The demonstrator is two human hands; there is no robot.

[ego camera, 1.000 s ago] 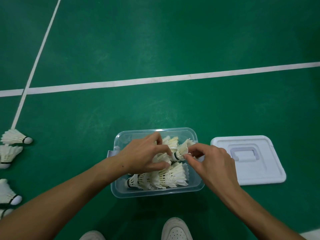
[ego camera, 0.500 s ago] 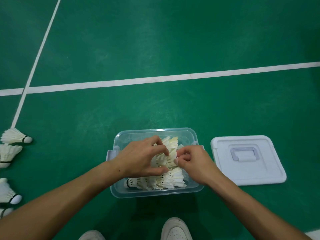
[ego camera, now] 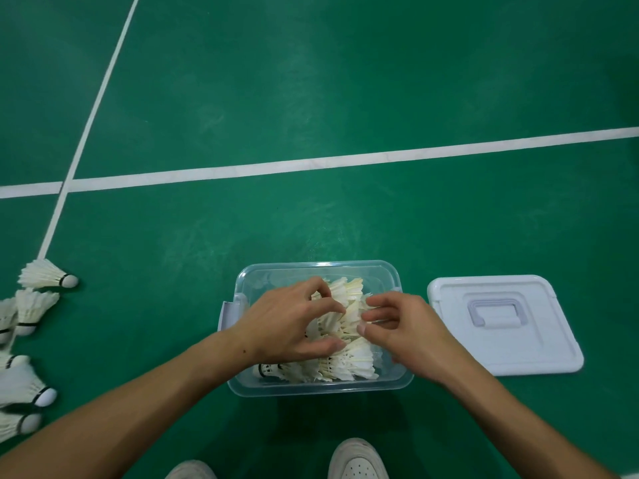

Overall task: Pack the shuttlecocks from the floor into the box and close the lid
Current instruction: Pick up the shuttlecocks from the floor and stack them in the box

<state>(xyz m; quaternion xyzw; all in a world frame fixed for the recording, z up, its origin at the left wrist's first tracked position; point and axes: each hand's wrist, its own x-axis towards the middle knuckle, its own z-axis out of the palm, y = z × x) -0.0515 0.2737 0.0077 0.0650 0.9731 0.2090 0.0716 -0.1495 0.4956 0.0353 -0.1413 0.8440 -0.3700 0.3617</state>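
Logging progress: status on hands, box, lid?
Left hand and right hand on white feather shuttlecocks in clear plastic box. White plastic lid off, right of box. More shuttlecocks on floor left.

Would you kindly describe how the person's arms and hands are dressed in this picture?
Both forearms are bare, with no sleeves in view. The left hand and right hand wear no gloves, rings, watch or wristbands. A small dark mark sits near the left wrist.

Your right hand (ego camera: 404, 326), which a second ago pinched a shuttlecock at the right rim of the box (ego camera: 321, 387), has moved in over the shuttlecocks in the box (ego camera: 345, 366); its fingers now lie looser, close to your left hand (ego camera: 287, 326).
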